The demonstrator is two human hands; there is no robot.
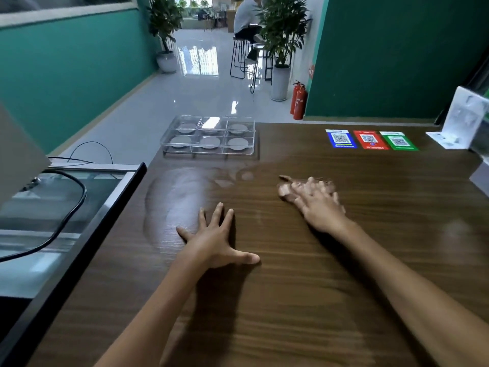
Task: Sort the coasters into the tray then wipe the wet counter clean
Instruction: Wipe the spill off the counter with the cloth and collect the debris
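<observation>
A person leans over a dark wood-grain counter (291,300), both bare forearms stretched across it. The left hand (215,239) lies flat on the surface, palm down, fingers spread wide and gripping nothing. The right hand (317,202), blurred by motion, presses down on a brownish cloth (287,190) that shows beyond its fingertips; the blur hides how tightly the fingers are curled on it. Between and beyond the two hands, a broad wet sheen (180,200) spreads over the counter's left half, with smaller damp patches near the far end of it. At the counter's far left corner sits a clear plastic tray (209,151) divided into six compartments in two rows of three, well apart from both hands. Round grey coasters (209,142) lie flat inside it, one to a compartment in the near row and in the outer two of the far row; glare hides the far middle compartment. Three QR-code stickers (370,139), blue, red and green, lie side by side toward the far right, near a clear acrylic stand (460,120). A black cable (71,207) loops over the glass-topped unit to the left of the counter. Beyond it, two red fire extinguishers (299,100) stand against a green wall.
</observation>
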